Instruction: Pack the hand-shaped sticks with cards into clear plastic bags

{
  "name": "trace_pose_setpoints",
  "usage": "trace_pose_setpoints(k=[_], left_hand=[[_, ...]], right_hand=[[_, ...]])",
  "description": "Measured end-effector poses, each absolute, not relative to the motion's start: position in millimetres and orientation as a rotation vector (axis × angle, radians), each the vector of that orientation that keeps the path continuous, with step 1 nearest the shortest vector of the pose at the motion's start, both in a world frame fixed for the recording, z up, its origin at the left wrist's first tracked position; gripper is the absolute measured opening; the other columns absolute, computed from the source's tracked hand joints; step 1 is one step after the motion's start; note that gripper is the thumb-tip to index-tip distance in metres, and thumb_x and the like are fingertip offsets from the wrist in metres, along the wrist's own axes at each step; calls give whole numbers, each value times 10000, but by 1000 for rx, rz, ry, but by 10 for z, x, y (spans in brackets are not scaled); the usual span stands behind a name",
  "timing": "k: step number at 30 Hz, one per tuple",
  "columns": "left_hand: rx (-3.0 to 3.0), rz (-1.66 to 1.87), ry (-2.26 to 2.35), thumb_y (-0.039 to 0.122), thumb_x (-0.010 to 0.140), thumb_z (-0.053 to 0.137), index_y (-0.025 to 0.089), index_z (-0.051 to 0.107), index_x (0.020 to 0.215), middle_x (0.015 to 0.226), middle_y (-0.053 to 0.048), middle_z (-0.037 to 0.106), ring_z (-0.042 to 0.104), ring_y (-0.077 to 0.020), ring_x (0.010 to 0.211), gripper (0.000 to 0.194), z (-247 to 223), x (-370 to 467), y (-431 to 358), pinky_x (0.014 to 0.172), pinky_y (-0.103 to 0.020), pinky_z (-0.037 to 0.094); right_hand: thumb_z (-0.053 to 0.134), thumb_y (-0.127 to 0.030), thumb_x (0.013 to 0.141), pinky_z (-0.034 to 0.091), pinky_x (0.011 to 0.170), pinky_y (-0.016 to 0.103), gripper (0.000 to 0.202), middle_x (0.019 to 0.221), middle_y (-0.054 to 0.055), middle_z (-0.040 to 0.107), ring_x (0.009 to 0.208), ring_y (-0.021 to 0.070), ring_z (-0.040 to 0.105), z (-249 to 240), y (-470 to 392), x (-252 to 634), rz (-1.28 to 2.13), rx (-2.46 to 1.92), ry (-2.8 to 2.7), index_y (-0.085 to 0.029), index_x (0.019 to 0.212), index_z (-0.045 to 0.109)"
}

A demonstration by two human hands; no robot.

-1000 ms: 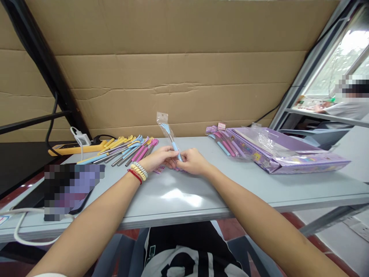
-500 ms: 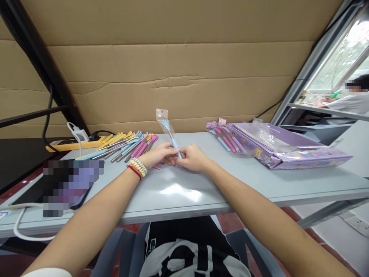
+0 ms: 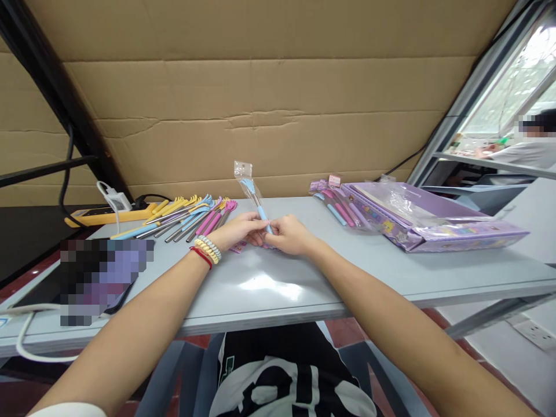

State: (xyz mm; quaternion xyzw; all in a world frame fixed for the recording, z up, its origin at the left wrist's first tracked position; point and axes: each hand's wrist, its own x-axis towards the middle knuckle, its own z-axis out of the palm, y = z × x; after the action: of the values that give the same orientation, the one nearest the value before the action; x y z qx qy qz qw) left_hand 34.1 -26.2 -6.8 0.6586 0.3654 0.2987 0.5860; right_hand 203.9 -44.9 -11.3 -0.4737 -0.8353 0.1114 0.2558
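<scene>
A light-blue back scratcher (image 3: 260, 209) in a clear plastic sleeve (image 3: 243, 169) stands tilted between my hands, its claw end up and away from me. My left hand (image 3: 243, 229) is closed on its lower part from the left. My right hand (image 3: 287, 234) pinches the bottom of the handle and sleeve, fingertips close to the left hand's. Under my hands, bits of pink printed card (image 3: 238, 247) show, mostly hidden. Left of my left hand lies a fanned pile of unwrapped back scratchers (image 3: 191, 217) in yellow, blue and pink with metal shafts.
Several bagged back scratchers (image 3: 339, 207) lie at the right beside a purple box (image 3: 456, 234) with plastic on it. A blurred phone-like item (image 3: 108, 278), white cable (image 3: 26, 341) and yellow power strip (image 3: 104, 216) are at the left. Cardboard (image 3: 260, 87) walls the back. Another person (image 3: 530, 150) sits far right.
The view has shifted very slightly. Both hands keep their hold on the bagged back scratcher, with hardly any movement of the fingers.
</scene>
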Motion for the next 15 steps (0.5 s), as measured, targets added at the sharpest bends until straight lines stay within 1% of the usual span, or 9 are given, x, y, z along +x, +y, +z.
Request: trace_pose_setpoints(k=[4,8,15], left_hand=[[1514,819,797,475,705,667,136,542,722,607,-38,634,617,-152,563,361,-77,352,-243,579,-293,492],[1556,840,849,474,672,696,131,567,739,612,-33,639,614,-147,560,373,-59,358,-256,575,-284,489],[1598,886,902,445,662,710,139,549,708,568,-14,614,599,-140,545,348,-45,365,-274,575,-280,485]], right_hand=[[487,-376,708,177,480,241,340,414,-54,300,460,63,240,-114,-447,2040,324,-1255,-2247,-173,454,390],[497,-387,697,170,476,240,350,414,-59,279,460,61,221,-133,-430,2044,290,-1209,-2242,-176,450,366],[508,-341,676,172,479,241,328,406,-62,288,449,59,238,-150,-414,2039,240,-1192,-2242,-183,458,321]])
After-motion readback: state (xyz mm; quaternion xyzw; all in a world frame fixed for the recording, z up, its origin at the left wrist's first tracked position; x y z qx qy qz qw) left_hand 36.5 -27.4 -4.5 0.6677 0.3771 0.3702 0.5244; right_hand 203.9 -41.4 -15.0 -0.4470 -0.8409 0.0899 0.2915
